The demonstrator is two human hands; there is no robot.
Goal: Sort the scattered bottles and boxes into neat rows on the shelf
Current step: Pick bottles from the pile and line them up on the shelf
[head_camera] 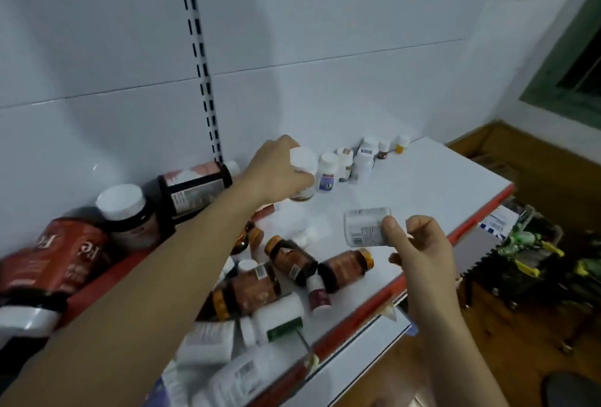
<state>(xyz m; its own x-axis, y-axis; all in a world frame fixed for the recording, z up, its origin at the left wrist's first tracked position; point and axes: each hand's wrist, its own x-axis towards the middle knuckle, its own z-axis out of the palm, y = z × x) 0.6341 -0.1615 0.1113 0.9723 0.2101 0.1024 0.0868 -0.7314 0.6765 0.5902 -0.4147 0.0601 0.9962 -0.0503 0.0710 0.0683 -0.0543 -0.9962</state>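
My left hand [276, 169] grips a white-capped bottle [304, 176] upright at the left end of a row of small white bottles [351, 162] standing along the back wall of the white shelf [439, 179]. My right hand [419, 244] holds a white labelled bottle [366, 226] tilted on its side above the shelf's front part. Several amber bottles [289, 257] with gold caps lie scattered on the shelf below my left forearm. White bottles and boxes [273, 319] lie near the front edge.
Large dark jars [126, 211] and a red-labelled tub [55, 254] crowd the left of the shelf. The shelf has a red front lip [471, 221]. Below right, a lower shelf holds green and yellow items [527, 244] over a wooden floor.
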